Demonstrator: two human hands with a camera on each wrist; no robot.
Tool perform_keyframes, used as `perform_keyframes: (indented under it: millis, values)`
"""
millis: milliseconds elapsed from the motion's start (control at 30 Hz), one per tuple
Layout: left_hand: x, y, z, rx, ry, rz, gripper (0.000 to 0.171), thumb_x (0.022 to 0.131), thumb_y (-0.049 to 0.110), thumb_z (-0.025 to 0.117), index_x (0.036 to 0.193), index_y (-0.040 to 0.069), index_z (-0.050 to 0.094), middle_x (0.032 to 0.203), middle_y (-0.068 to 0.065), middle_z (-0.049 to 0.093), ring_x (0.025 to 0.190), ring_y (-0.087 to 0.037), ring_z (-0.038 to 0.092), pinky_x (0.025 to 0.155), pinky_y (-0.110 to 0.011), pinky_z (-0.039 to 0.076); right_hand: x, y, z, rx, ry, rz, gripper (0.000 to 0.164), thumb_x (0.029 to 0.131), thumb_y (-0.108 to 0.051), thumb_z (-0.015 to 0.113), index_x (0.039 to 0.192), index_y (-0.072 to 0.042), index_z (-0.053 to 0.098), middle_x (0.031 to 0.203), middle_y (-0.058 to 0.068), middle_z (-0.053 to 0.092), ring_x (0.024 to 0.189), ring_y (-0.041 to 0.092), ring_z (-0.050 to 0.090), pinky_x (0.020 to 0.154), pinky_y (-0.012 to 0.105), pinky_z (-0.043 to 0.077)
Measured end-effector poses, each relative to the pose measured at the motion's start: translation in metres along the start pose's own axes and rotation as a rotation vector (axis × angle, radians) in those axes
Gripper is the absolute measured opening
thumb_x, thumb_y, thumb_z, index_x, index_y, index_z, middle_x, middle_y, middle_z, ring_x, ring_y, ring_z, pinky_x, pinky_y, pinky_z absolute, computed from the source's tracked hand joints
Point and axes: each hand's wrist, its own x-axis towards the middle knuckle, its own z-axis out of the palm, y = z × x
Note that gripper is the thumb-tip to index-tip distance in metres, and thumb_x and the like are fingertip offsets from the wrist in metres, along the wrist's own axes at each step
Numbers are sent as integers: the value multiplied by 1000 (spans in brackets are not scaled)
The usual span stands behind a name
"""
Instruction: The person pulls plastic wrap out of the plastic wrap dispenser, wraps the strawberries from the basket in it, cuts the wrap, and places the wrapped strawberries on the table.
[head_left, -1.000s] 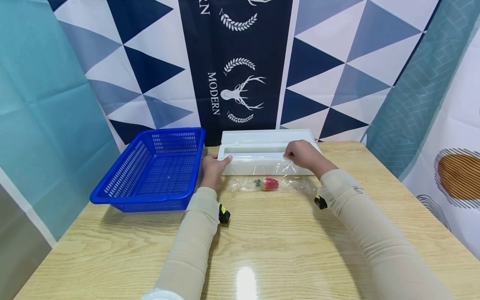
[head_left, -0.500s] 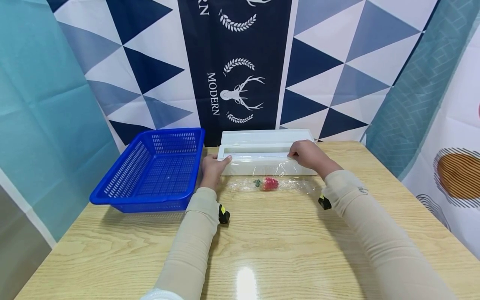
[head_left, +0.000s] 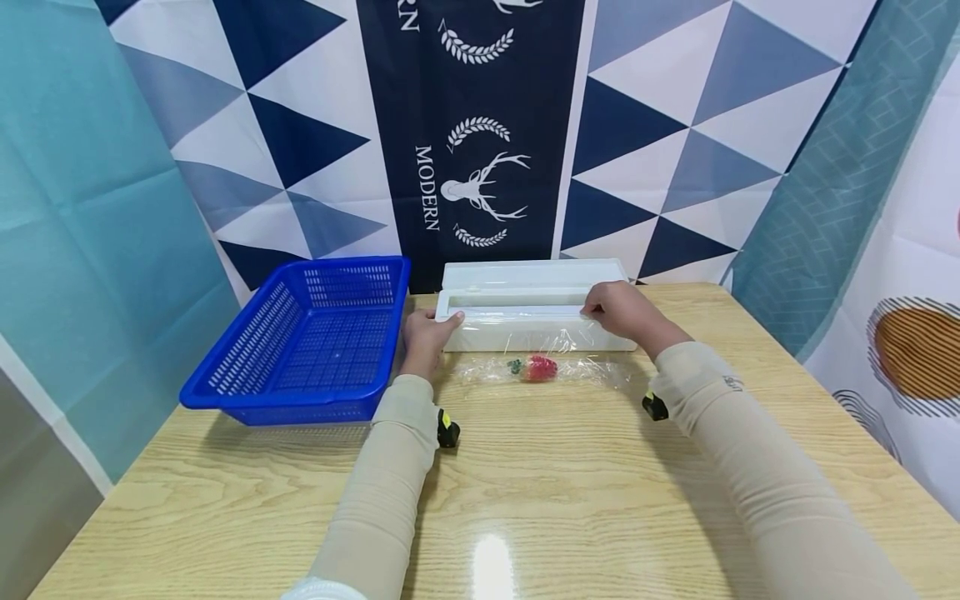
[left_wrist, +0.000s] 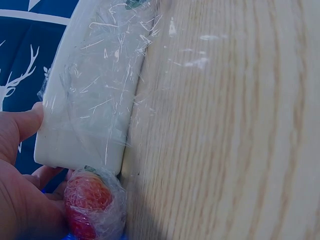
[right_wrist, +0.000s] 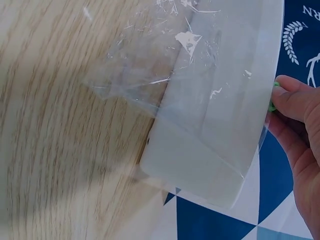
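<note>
A white cling film dispenser (head_left: 525,333) stands at the back of the table with its lid (head_left: 536,272) raised. Clear film (right_wrist: 192,95) hangs over its front and onto the table. My left hand (head_left: 427,335) grips the dispenser's left end, thumb on the top edge. Beside that palm is a film-wrapped strawberry (left_wrist: 89,205); whether the fingers hold it I cannot tell. Near the dispenser's right end, my right hand (head_left: 621,313) pinches a small green slide cutter (right_wrist: 273,97) at the edge. In front, a red strawberry (head_left: 540,367) with green leaves lies among the film.
A blue perforated plastic basket (head_left: 315,333) stands to the left, close to my left hand. The wooden table (head_left: 555,500) reaches back to a patterned cloth (head_left: 645,125) hanging right behind the dispenser.
My right hand has slid a little to the right along the dispenser's edge. My left hand, the dispenser and the strawberry in front stay put.
</note>
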Motion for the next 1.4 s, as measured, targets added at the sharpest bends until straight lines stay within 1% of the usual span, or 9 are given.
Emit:
perform_keyframes:
  millis: [267, 500, 700, 867, 900, 1033, 1100, 1167, 1400]
  values:
    - [-1, -1, -1, -14, 4, 26, 53, 81, 30, 80, 119, -3, 63, 120, -18, 62, 109, -30, 56, 98, -40, 44, -3, 4, 0, 20, 1, 9, 12, 82, 12, 68, 87, 3, 75, 88, 17, 71, 87, 34, 67, 79, 47, 54]
    - [-1, -3, 0, -66, -5, 67, 51, 80, 26, 82, 116, -5, 64, 117, -20, 62, 108, -30, 57, 97, -40, 45, -7, 7, 0, 34, 8, 25, 15, 83, 13, 66, 86, 2, 75, 89, 17, 71, 89, 34, 67, 80, 48, 54]
    - [-2, -3, 1, -81, -20, 47, 52, 81, 26, 81, 118, -5, 63, 118, -19, 62, 108, -29, 57, 97, -40, 45, -11, 11, 0, 48, 26, 29, 15, 83, 13, 66, 85, 1, 75, 89, 17, 71, 88, 34, 67, 79, 48, 54]
    - [-2, -4, 1, -75, -14, 42, 52, 81, 26, 81, 119, -4, 63, 119, -18, 61, 109, -28, 57, 98, -38, 45, -14, 12, -1, 49, 36, 29, 15, 83, 13, 66, 85, 1, 76, 89, 17, 71, 88, 34, 67, 79, 48, 54]
    - [-2, -4, 1, -72, 0, 43, 50, 81, 26, 81, 118, -4, 63, 117, -18, 62, 107, -27, 58, 96, -38, 46, -14, 12, -2, 48, 39, 28, 15, 83, 13, 66, 85, 1, 75, 89, 17, 71, 88, 35, 67, 79, 48, 53]
    - [-3, -3, 1, -84, 0, 31, 49, 82, 25, 80, 118, -3, 64, 117, -16, 62, 106, -26, 58, 96, -36, 46, -15, 14, -2, 37, 49, 24, 15, 82, 13, 67, 84, 2, 75, 88, 17, 71, 88, 35, 67, 80, 49, 53]
    - [-3, -3, 1, -87, -1, 33, 50, 81, 25, 81, 117, -4, 64, 117, -17, 62, 106, -27, 57, 96, -38, 46, -15, 14, -3, 32, 52, 22, 14, 82, 12, 68, 83, 1, 75, 88, 17, 71, 87, 35, 67, 81, 49, 53]
    - [-1, -4, 1, -90, -15, 33, 51, 81, 26, 80, 119, -4, 63, 119, -18, 61, 108, -28, 57, 98, -39, 45, -16, 16, -3, 25, 53, 21, 13, 82, 12, 68, 83, 1, 75, 88, 17, 71, 87, 35, 66, 80, 49, 53]
    - [0, -4, 0, -61, 2, 51, 52, 80, 27, 81, 117, -4, 63, 117, -18, 62, 106, -29, 57, 97, -39, 45, -24, 22, -9, -3, 42, 47, 12, 82, 11, 68, 86, 2, 75, 90, 18, 70, 88, 37, 66, 80, 49, 53]
